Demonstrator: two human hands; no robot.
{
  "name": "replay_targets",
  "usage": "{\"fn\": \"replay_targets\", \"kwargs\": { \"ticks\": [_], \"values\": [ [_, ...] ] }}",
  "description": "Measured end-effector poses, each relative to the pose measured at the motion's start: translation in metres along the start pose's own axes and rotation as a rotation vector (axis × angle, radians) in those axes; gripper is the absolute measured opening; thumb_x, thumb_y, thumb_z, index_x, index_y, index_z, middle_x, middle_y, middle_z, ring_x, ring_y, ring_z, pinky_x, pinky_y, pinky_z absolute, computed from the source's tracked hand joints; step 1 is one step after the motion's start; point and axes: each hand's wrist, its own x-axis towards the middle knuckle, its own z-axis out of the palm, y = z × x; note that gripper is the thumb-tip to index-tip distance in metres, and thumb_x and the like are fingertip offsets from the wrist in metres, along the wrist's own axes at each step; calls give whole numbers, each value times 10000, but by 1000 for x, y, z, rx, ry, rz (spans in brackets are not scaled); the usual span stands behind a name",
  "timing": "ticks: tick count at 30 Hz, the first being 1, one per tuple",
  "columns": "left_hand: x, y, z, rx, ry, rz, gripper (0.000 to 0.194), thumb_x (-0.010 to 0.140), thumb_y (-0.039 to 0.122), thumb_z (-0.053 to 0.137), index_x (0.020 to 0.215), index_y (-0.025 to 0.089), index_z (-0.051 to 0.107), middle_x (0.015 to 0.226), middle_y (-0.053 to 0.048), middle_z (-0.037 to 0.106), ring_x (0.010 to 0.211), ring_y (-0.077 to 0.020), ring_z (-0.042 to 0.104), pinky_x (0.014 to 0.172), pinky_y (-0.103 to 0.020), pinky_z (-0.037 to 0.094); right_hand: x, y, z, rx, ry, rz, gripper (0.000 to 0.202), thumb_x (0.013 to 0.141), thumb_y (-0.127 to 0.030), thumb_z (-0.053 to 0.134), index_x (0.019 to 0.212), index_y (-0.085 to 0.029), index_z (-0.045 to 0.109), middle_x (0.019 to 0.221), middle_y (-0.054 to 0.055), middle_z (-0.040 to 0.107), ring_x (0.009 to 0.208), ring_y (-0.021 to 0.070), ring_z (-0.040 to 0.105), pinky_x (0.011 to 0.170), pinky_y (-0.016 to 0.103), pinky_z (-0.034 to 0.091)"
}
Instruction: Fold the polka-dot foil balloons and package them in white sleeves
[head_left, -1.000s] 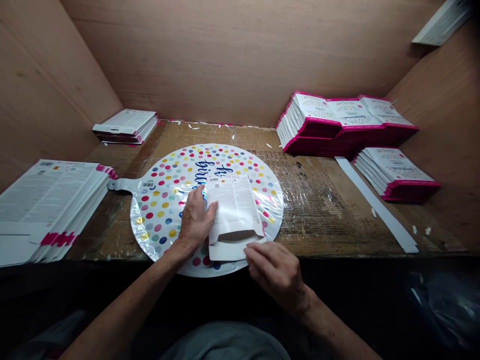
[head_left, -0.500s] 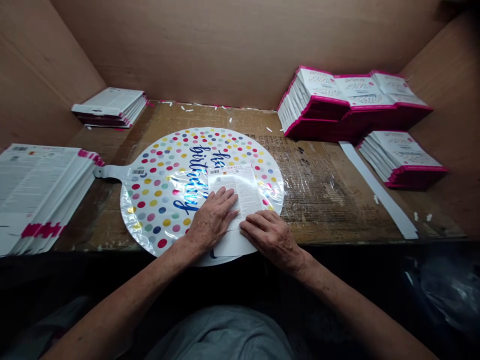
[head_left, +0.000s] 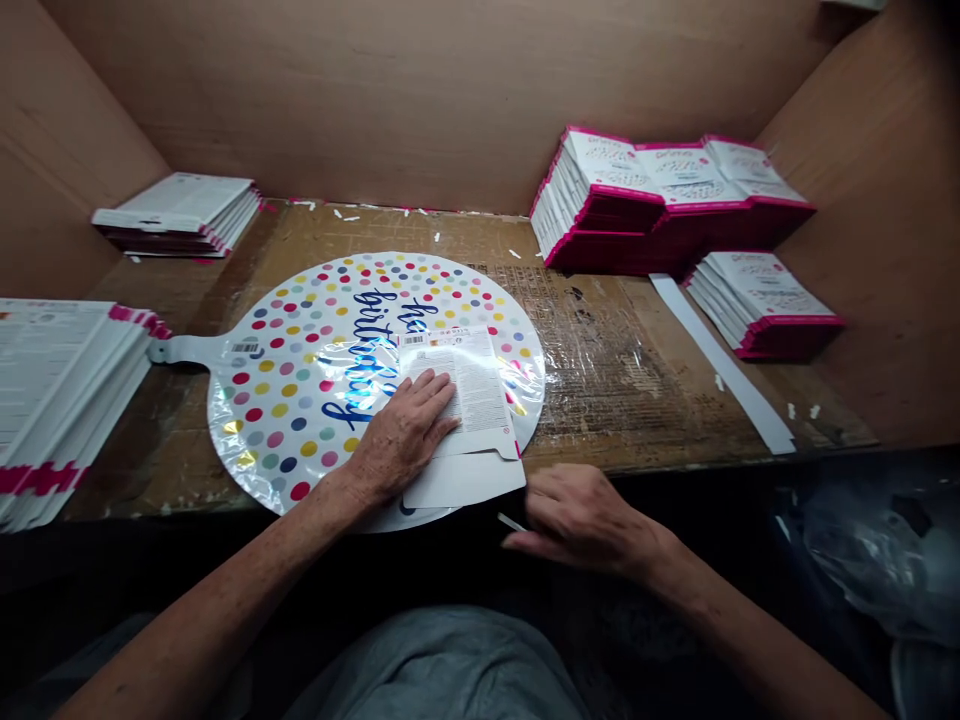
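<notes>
A flat round foil balloon [head_left: 300, 350] with coloured dots and blue "birthday" lettering lies on the table, its tail pointing left. On its lower right part rests a white printed card sleeve [head_left: 480, 400] with a plain flap [head_left: 457, 482] at the near end. My left hand [head_left: 405, 430] lies on the sleeve with its fingers spread. Just past the sleeve's right corner, over the table's front edge, is my right hand [head_left: 570, 510], fingers curled. A small white strip [head_left: 511, 522] shows by its thumb; the grip on it is partly hidden.
Stacks of printed sleeves stand at the left front [head_left: 60, 380], left back [head_left: 180, 210], right back [head_left: 675, 200] and right [head_left: 765, 300]. A long white strip [head_left: 720, 365] lies on the cardboard-covered table [head_left: 622, 400]. Wooden walls enclose the back and sides.
My right hand has moved off the sleeve, right and toward me, and a small white strip now shows at it. The flap's edge is uncovered. My left hand stays on the sleeve; the whole view has shifted.
</notes>
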Motion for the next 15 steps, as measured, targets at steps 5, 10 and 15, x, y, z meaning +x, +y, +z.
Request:
{"fn": "replay_targets", "kwargs": {
  "ticks": [5, 10, 15],
  "values": [
    [2, 0, 7, -35, 55, 90, 408, 973, 298, 465, 1337, 122, 520, 1442, -165, 510, 1394, -303, 393, 1154, -545, 315, -24, -10, 15, -99, 298, 114, 272, 938, -394, 585, 1018, -145, 663, 1023, 132, 669, 1006, 233, 610, 853, 365, 498],
    [-25, 7, 1, -30, 294, 184, 235, 945, 230, 530, 1124, 137, 651, 1319, -172, 612, 1312, -296, 505, 1096, -519, 420, 5, -13, 32, -150, 347, 4, 271, 979, -116, 451, 1173, -120, 640, 1181, 139, 673, 1137, 238, 588, 967, 395, 490],
    [-70, 17, -3, -50, 213, 263, 300, 852, 388, 680, 1026, 144, 684, 1260, -184, 644, 1300, -352, 506, 1022, -523, 499, 6, -10, 35, -144, 363, -37, 232, 962, -184, 541, 1149, -107, 656, 1151, 143, 694, 1104, 251, 600, 920, 394, 501]
  ]
}}
